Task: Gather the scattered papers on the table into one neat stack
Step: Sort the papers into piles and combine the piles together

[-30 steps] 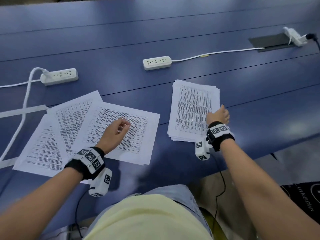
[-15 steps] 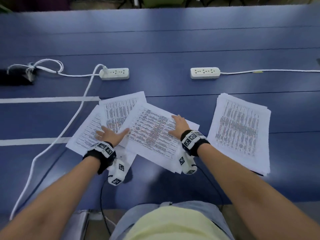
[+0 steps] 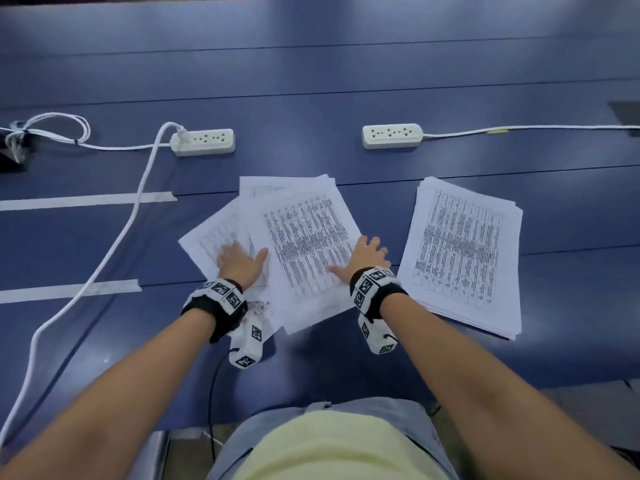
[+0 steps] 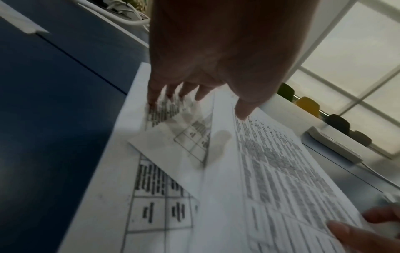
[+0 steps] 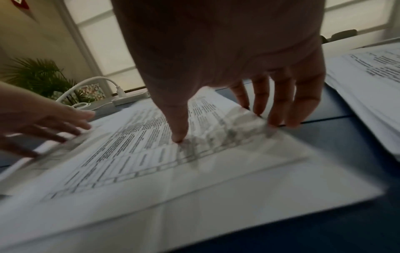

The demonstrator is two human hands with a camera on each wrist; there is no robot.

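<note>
Several loose printed sheets [image 3: 304, 237] lie overlapped and fanned in the middle of the blue table [image 3: 311, 98]. My left hand [image 3: 239, 254] lies flat on the left sheets, its fingers spread [image 4: 194, 101]. On the right edge of the top sheet [image 5: 151, 154] is my right hand [image 3: 363, 256]; its thumb [image 5: 179, 135] presses on the print and its fingers [image 5: 279, 109] stand against the sheet's edge. A thicker pile of printed papers [image 3: 464, 251] lies apart to the right, its edges slightly uneven.
Two white power strips [image 3: 204, 142] [image 3: 391, 135] lie beyond the papers, each with a white cable; one cable [image 3: 114, 237] loops down the left side. Two white tape strips [image 3: 86, 200] [image 3: 69, 292] mark the table at the left. The near table edge runs just below my wrists.
Both hands have drawn the loose sheets closer together, so they overlap more and lie straighter. The right hand left the right pile a second ago and has now slid to the top sheet's right edge.
</note>
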